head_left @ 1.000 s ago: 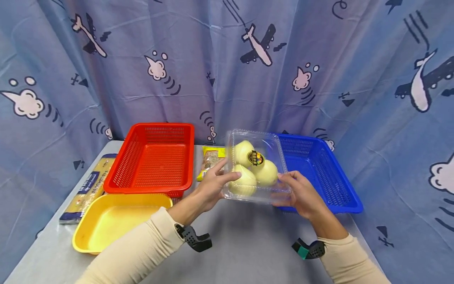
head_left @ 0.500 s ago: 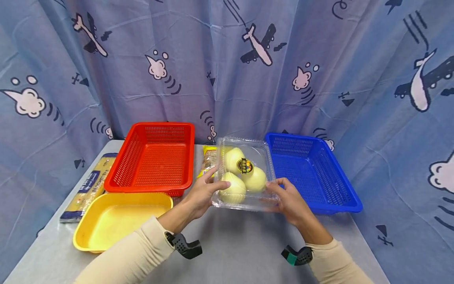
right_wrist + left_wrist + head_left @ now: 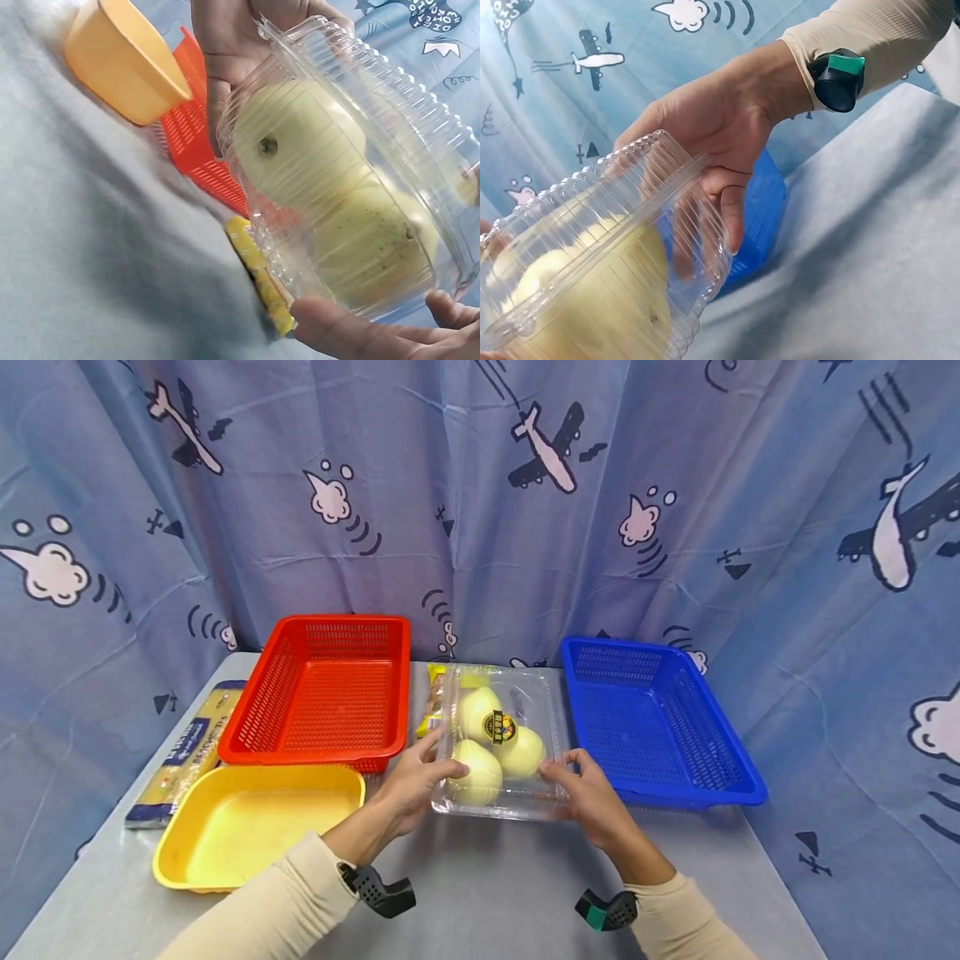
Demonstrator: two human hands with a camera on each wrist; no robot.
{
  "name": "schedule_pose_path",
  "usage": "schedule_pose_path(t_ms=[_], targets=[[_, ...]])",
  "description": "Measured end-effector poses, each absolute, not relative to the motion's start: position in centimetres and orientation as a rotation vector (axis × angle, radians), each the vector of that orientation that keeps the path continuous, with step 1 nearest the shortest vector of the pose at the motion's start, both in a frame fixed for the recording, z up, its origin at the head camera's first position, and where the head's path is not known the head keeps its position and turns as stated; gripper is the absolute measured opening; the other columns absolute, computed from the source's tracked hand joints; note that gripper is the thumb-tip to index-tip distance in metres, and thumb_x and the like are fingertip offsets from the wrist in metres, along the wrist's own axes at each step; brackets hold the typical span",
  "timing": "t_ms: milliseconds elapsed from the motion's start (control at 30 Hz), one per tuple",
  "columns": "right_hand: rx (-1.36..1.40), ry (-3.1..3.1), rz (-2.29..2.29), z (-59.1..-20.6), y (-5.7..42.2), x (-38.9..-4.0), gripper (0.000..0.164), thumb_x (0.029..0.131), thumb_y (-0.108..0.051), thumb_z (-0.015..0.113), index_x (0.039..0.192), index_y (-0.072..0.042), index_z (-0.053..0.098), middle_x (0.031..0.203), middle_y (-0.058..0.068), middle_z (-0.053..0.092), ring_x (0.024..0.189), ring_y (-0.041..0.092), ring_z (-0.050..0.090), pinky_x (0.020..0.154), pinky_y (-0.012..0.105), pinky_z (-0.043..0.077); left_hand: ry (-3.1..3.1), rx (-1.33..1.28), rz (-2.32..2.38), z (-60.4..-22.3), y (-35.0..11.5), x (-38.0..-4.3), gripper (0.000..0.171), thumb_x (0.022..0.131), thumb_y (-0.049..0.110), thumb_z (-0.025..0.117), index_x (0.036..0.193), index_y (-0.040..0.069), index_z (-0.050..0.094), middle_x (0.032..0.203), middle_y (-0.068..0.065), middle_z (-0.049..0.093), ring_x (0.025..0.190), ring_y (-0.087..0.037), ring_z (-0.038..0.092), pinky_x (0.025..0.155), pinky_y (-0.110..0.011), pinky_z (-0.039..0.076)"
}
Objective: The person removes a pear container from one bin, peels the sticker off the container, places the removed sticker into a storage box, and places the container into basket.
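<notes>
The clear box [image 3: 538, 700] has shifted left and nearer the person since a second ago, when it overlapped the blue basket [image 3: 637, 722] in the head view; both hands have travelled with it. It is now raised over the table [image 3: 495, 893], between the red basket [image 3: 341, 714] and the blue one, partly covering a yellow packet [image 3: 432, 710]. The left hand [image 3: 411, 783] clamps its left side, the right hand [image 3: 588, 792] its right. Three pale fruits [image 3: 477, 773] sit inside, a dark sticker [image 3: 499, 727] above them.
</notes>
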State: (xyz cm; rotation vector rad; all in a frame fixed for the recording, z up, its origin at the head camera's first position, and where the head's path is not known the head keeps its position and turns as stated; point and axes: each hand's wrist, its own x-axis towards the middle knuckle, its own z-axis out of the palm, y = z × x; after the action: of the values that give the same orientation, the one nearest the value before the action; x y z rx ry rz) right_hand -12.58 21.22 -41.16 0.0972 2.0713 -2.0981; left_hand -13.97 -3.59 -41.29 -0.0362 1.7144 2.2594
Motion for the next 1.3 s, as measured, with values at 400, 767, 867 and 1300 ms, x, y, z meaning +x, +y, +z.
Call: schedule_pose_path(t_ms=[400,767,867,1300], targets=[[0.15,2.087,-2.069,-43.7,20.7,-12.3,0.032,0.091,-0.017,0.064,0.106,0.0,0.041,0.109,0.024,0.052,0.078,0.028,0.064,0.059,0.045,0.056,1.742,-0.108,2.212,-43.3,-4.2,-13.4,0.091,0.072,-0.003,0.067,0.152,0.007,0.026,0.14,-0.031,0.031,0.098,-0.03,0.053,0.078,-0.036,0.05],[0.167,2.105,-2.036,-45.5,20.1,-12.4,0.033,0.089,-0.019,0.066,0.102,-0.001,0.041,0.099,0.02,0.057,0.076,0.029,0.064,0.057,0.045,0.056,1.763,-0.14,2.136,-44.7,-4.8,-13.3,0.092,0.072,-0.002,0.069,0.152,0.006,0.026,0.133,-0.028,0.035,0.086,-0.026,0.052,0.066,-0.031,0.047],[0.177,2.106,-2.032,-45.9,20.1,-12.4,0.033,0.089,-0.019,0.066,0.101,-0.001,0.041,0.097,0.021,0.059,0.075,0.028,0.064,0.056,0.045,0.056,1.769,-0.142,2.121,-45.0,-5.0,-13.2,0.092,0.072,-0.001,0.069,0.152,0.006,0.025,0.134,-0.028,0.034,0.082,-0.024,0.05,0.063,-0.03,0.046],[0.2,2.149,-1.986,-46.3,19.6,-11.8,0.033,0.09,-0.019,0.067,0.103,-0.002,0.042,0.088,0.014,0.057,0.069,0.022,0.059,0.052,0.043,0.055,1.796,-0.151,2.1,-45.6,-5.3,-12.9,0.093,0.071,-0.002,0.07,0.152,0.004,0.024,0.143,-0.033,0.025,0.091,-0.028,0.046,0.067,-0.031,0.042]])
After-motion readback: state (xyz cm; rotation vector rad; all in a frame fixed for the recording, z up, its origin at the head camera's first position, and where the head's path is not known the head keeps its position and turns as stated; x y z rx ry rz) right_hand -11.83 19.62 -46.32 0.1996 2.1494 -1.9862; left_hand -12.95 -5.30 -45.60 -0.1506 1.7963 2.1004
